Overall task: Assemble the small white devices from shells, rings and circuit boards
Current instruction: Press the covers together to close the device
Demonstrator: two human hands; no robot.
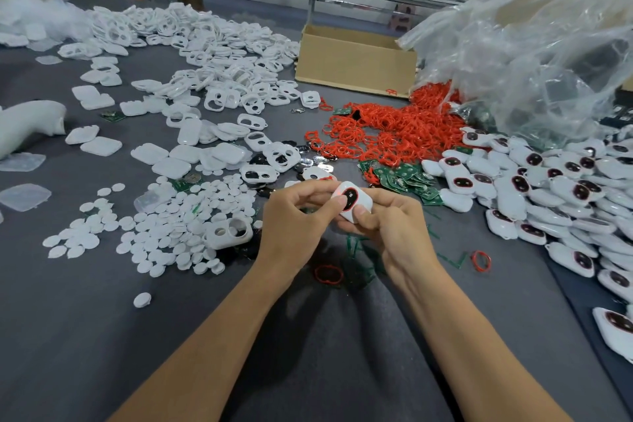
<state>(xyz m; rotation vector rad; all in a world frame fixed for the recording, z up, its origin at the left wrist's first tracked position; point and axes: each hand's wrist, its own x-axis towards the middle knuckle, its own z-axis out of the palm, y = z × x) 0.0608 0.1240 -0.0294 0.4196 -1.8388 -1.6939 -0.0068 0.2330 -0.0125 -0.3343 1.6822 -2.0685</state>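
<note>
Both hands hold one small white device (pixel 352 200) above the grey table (pixel 102 319); its face shows a black button ringed in red. My left hand (pixel 294 219) pinches its left edge with the thumb on the face. My right hand (pixel 390 226) grips its right side, thumb pressing the lower edge. White shells (pixel 205 55) lie heaped at the back left. A pile of red rings (pixel 394 130) lies beyond the hands. Green circuit boards (pixel 404 178) lie just right of the device. Finished devices (pixel 548 188) are heaped at the right.
White round discs (pixel 164 229) cover the table left of my hands. Loose red rings (pixel 329 273) (pixel 480 260) lie near my wrists. An open cardboard box (pixel 356 62) stands at the back. Crumpled clear plastic bags (pixel 531 44) rise at the right.
</note>
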